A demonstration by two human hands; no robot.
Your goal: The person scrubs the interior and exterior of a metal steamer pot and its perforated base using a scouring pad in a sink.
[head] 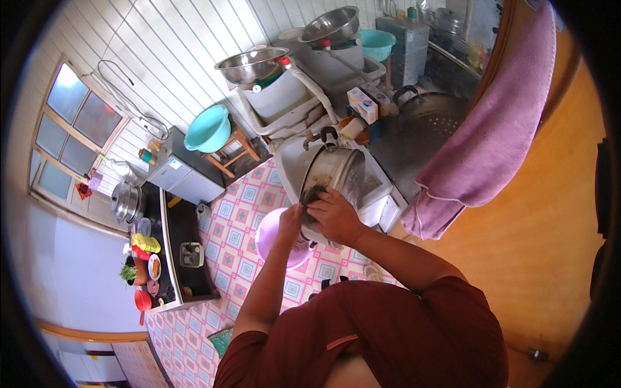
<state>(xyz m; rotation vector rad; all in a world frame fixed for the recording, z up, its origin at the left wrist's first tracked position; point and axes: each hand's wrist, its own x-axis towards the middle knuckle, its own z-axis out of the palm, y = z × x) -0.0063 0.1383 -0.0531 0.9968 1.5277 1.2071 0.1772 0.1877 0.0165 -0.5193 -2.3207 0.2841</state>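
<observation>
A round metal pot is tipped on its side over the white sink, and its rim and inner face are turned towards the left. My left hand grips the pot's near rim. With my right hand I press a dark, fuzzy scouring pad against the pot; my fingers partly cover it. A dark loop handle shows at the pot's far side, near the tap. Below the pot, a lilac plastic basin stands on the floor, partly hidden by my arm and the pot.
A mirror behind the sink reflects the room. A purple towel hangs at right beside a wooden panel. Beyond the sink stand a twin-tub washing machine with a steel bowl, and a turquoise basin on a stool. A dark counter lies left.
</observation>
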